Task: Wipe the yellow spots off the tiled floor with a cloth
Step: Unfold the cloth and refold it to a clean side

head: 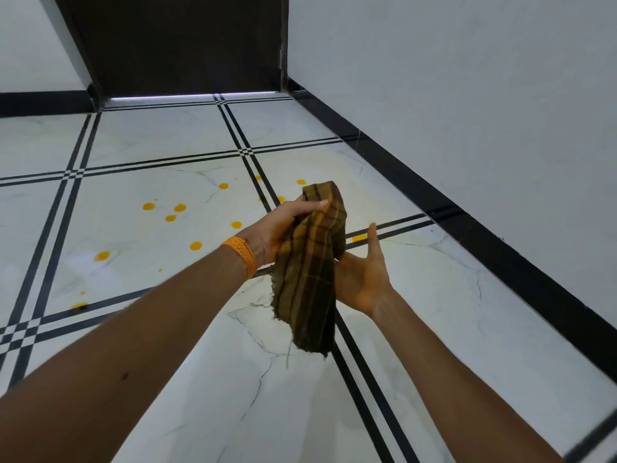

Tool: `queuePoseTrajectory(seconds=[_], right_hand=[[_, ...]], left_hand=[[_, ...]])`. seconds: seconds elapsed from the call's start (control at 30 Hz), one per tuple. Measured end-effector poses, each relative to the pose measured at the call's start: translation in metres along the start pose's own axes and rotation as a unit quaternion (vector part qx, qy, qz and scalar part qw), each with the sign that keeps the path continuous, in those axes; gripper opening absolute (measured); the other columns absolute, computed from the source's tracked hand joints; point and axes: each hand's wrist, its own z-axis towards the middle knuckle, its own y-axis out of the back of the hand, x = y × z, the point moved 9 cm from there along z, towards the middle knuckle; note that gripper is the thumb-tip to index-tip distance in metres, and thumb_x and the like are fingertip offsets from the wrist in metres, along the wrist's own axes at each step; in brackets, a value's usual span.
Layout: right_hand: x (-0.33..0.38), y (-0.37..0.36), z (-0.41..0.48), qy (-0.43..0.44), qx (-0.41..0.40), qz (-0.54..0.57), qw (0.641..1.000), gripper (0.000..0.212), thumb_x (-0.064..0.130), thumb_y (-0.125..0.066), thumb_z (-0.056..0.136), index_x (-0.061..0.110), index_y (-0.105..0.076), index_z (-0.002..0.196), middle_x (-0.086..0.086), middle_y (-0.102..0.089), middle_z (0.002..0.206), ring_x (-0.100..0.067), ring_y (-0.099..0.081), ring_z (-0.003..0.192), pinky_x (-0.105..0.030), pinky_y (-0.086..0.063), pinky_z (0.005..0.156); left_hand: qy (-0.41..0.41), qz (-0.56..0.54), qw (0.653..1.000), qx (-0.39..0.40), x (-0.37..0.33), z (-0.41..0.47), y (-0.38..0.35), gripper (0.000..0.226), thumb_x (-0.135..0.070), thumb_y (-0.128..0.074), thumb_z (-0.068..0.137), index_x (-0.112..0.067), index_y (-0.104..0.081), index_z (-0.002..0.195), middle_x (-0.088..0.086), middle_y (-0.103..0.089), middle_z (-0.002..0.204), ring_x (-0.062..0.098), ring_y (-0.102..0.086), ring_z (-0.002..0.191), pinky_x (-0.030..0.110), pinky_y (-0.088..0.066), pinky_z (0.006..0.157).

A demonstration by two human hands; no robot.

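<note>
Two bare forearms reach out over the tiled floor (160, 142), both raised well above it. The left hand (277, 232), with an orange thread wristband (242, 253) at the wrist, is turned palm inward; its fingers and thumb curl round the upper part of a brown-and-olive checked cloth (310, 279) and grip it firmly. The cloth is bunched at the top and hangs down in a loose fold, with a frayed lower edge and a few threads trailing.

The right hand (362, 279) sits just behind and beside the cloth, palm spread and facing up and inward, with one digit pointing straight up. Its other fingers are hidden behind the fabric, so it seems only to rest against the cloth rather than clasp it.

Beyond the hands, yellow spots (148, 206) are scattered across the white marbled tiles and their black stripes, most of them to the left; a few lie partly behind the cloth and the left hand. A dark door (180, 41) closes off the far end, and a pale wall (467, 95) with black skirting (467, 208) runs along the right. Both arms are cut off by the bottom edge.
</note>
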Motion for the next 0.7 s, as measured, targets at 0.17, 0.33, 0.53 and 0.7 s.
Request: queuePoseTrajectory(seconds=[0.17, 0.33, 0.53, 0.7], right_hand=[[0.012, -0.014, 0.013, 0.076, -0.029, -0.068, 0.994, 0.054, 0.039, -0.065, 0.096, 0.011, -0.058, 0.142, -0.023, -0.051, 0.148, -0.042, -0.05, 0.136, -0.052, -0.043, 0.111], [0.043, -0.004, 0.0, 0.107, -0.062, -0.113, 0.986, 0.038, 0.015, -0.065, 0.089, 0.007, -0.067, 0.126, -0.018, -0.07, 0.122, -0.033, -0.07, 0.106, -0.044, -0.059, 0.087], [0.098, -0.03, -0.015, 0.199, -0.016, -0.205, 0.958, 0.041, -0.008, -0.055, 0.092, 0.007, -0.062, 0.129, -0.018, -0.066, 0.13, -0.034, -0.066, 0.118, -0.051, -0.057, 0.096], [0.127, -0.073, -0.041, 0.25, 0.021, -0.403, 0.88, 0.029, 0.005, -0.071, 0.08, 0.018, -0.076, 0.105, -0.01, -0.072, 0.115, -0.027, -0.065, 0.112, -0.052, -0.052, 0.099]], left_hand=[[0.01, 0.022, 1.0, -0.006, -0.003, -0.009, 0.008, 0.06, -0.025, -0.079, 0.079, -0.014, -0.055, 0.133, 0.016, -0.07, 0.118, 0.034, -0.069, 0.107, 0.047, -0.055, 0.094], [0.06, 0.077, 0.995, -0.025, 0.005, -0.015, 0.03, 0.049, 0.01, -0.065, 0.085, -0.009, -0.056, 0.129, 0.021, -0.069, 0.121, 0.034, -0.072, 0.1, 0.043, -0.062, 0.079], [-0.123, 0.042, 0.991, -0.02, -0.046, -0.011, 0.032, 0.049, 0.023, -0.046, 0.086, -0.007, -0.066, 0.119, 0.014, -0.069, 0.11, 0.025, -0.072, 0.094, 0.037, -0.062, 0.078], [-0.223, -0.002, 0.975, 0.007, -0.076, -0.013, 0.027, 0.035, 0.021, -0.052, 0.081, 0.003, -0.063, 0.109, 0.023, -0.067, 0.107, 0.031, -0.07, 0.098, 0.043, -0.06, 0.088]])
